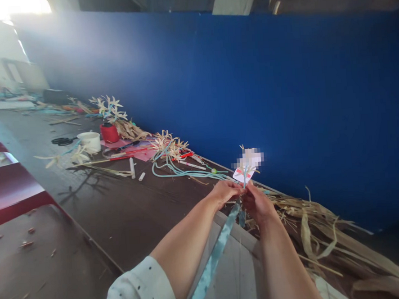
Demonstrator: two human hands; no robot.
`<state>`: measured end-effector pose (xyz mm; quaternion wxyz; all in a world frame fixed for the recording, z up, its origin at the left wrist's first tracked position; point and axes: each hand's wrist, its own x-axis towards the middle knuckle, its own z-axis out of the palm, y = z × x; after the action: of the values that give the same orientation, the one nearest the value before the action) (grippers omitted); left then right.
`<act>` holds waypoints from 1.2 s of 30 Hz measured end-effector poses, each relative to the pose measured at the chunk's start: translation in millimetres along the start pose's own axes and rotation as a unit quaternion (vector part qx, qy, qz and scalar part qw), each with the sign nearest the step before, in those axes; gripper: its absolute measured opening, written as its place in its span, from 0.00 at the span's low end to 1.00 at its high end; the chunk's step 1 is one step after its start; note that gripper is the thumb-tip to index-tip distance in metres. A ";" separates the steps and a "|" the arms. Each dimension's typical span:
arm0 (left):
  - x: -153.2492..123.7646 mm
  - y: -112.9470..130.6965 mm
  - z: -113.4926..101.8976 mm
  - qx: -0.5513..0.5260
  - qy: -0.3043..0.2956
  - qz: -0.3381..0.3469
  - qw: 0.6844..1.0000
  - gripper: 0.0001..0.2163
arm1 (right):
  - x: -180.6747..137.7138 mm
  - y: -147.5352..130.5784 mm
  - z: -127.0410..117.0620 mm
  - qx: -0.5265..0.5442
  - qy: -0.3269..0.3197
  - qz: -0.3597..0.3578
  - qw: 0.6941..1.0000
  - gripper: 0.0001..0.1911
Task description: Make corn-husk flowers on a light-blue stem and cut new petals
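Observation:
My left hand (226, 193) and my right hand (259, 204) meet at the far edge of the table. Their fingertips pinch the thin light-blue stem (245, 179) of a pale dried-husk flower, whose petals partly overlap a white and red card (239, 176). A long light-blue strip (211, 264) trails from below my fingers toward me. Left of my hands lies a bunch of husk flowers (168, 144) with light-blue stems (183, 172).
A red thread spool (109, 133), a white cup (90, 141) and black scissors (63, 141) stand or lie on the dark table (129, 217). Dried husks (308, 215) are heaped at right. Behind rises a blue panel (266, 86).

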<state>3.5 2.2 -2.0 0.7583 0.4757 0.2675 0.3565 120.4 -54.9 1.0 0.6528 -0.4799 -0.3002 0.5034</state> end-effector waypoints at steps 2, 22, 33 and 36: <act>-0.4 0.1 0.5 0.006 0.006 0.004 1.000 0.08 | -2.2 -0.2 1.7 -0.030 -0.001 -0.009 1.000 0.16; -1.9 0.4 -2.7 0.013 -0.040 -0.026 0.999 0.15 | -1.7 -4.6 0.7 0.015 -0.012 -0.009 1.000 0.15; -4.2 4.3 -3.9 -0.023 -0.062 -0.040 0.997 0.18 | -3.5 -4.7 1.4 0.016 -0.043 -0.027 0.999 0.13; -5.3 5.5 -3.8 -0.037 -0.072 -0.040 0.996 0.19 | -2.3 -3.5 -0.5 0.023 -0.054 -0.029 0.998 0.13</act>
<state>-4.1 1.6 1.9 0.8062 0.4608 0.2181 0.3001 121.4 -57.3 4.3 0.6607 -0.4283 -0.3371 0.5161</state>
